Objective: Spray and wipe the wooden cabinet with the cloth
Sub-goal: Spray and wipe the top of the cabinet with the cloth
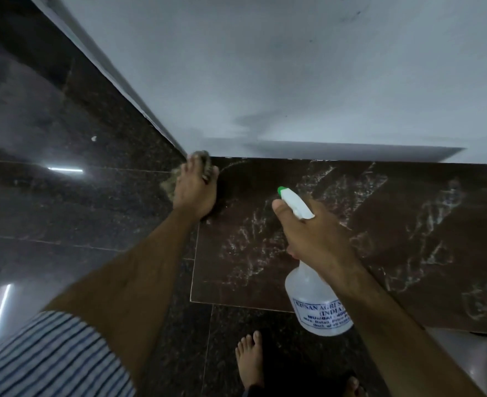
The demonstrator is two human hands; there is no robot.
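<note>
- Dark polished floor and a pale wall frame the brown cabinet, centre right of the frame.
- Left hand lies flat, fingers spread, pressing the cloth on the cabinet's upper-left corner; soft and limp, it likely bunches unless palmed down.
- Right hand wraps the spray bottle at its neck; light, smooth plastic, probably best held there.

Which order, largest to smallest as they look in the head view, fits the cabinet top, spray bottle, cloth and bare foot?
1. cabinet top
2. spray bottle, though it is nearer the camera
3. bare foot
4. cloth, mostly hidden under the left hand, so its full size is unsure
</note>
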